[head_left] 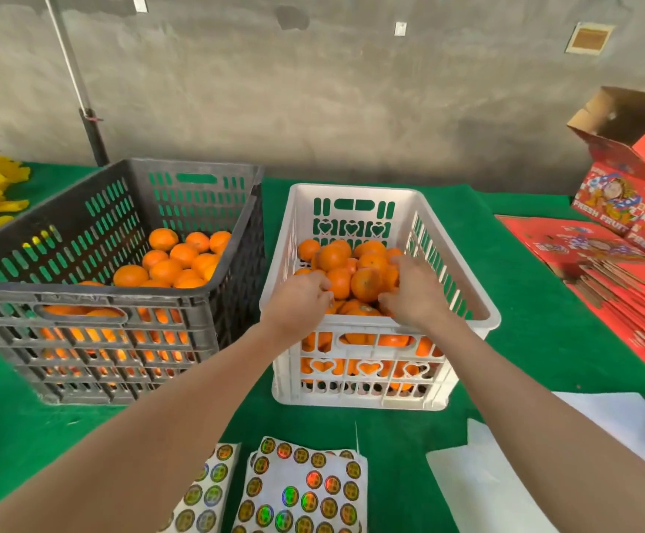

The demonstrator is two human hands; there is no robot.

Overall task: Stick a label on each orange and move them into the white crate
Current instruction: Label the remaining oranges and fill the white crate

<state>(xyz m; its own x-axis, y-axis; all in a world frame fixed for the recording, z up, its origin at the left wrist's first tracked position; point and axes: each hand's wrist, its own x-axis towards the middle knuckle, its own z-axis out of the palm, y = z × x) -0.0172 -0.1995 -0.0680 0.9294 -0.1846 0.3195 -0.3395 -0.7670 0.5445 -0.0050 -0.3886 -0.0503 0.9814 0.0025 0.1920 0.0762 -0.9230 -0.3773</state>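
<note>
Both arms are reaching forward over the near rim of the white crate [351,191], forearms bare and angling inward so that the hands are meeting above the fruit inside it. The left hand [301,298] is hovering low over the near left part of the crate, knuckles up and fingers curled under, its fingertips pressing in among the oranges [367,284]. They are hidden, so I cannot tell whether they are closing on a fruit. The right hand [415,294] is lying palm down over the near right part of the pile, fingers bent loosely across the top fruit and thumb pointing toward the left hand. Whether it is gripping one or only resting there I cannot tell. One orange is sitting between the two hands.

The oranges are filling the white crate most of the way up. Just left of the white crate a black crate [82,296] is holding more oranges [167,269]. In front of the white crate, sticker sheets [305,490] are lying flat on the green table [525,302], with white paper [601,436] to their right. Well to the right of the white crate, red cartons [621,263] are lying stacked.
</note>
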